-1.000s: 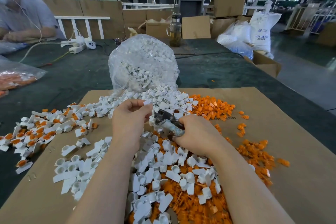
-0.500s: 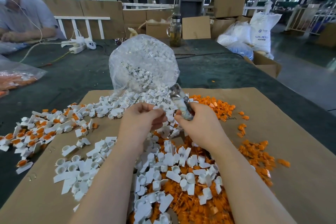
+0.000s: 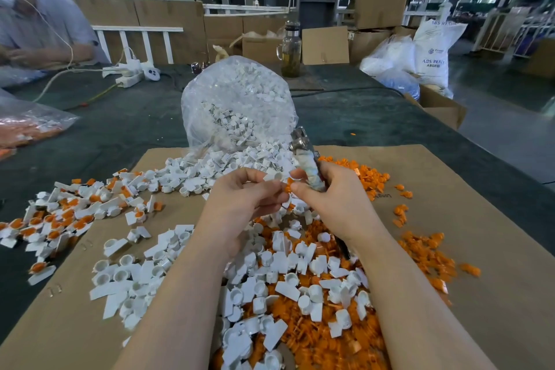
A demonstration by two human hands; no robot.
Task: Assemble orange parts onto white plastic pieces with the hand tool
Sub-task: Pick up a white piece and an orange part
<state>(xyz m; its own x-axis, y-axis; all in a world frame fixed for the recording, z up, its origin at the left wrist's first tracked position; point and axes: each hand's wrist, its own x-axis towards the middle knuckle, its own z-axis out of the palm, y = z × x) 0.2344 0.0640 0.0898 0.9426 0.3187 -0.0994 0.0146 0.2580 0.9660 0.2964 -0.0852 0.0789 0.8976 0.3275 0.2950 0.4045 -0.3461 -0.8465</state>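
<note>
We see our left hand [image 3: 249, 198] raised above the cardboard sheet [image 3: 480, 219], its fingers curled and pinching a white plastic piece [image 3: 274, 176] between thumb and fingertips. Our right hand [image 3: 333, 204] is just beside it, fingers wrapped round the hand tool [image 3: 306, 159], whose taped handle runs through the fist while its metal head points up and away from us; thumb and forefinger of that same hand also pinch an orange part [image 3: 289, 184], which sits right against the white piece. Under our forearms lies a mixed heap of loose white pieces [image 3: 300, 273] over orange parts [image 3: 315, 339], and more orange parts [image 3: 426, 252] are scattered to the right on the cardboard. To the left, partly off the sheet and onto the dark bench [image 3: 120, 129], lies a spread of assembled pieces [image 3: 60, 219], white with orange inside. Behind our hands a clear plastic bag [image 3: 237, 105] of white pieces lies open toward us, spilling onto the cardboard. Another person [image 3: 39, 27] sits at the far left of the bench.
</note>
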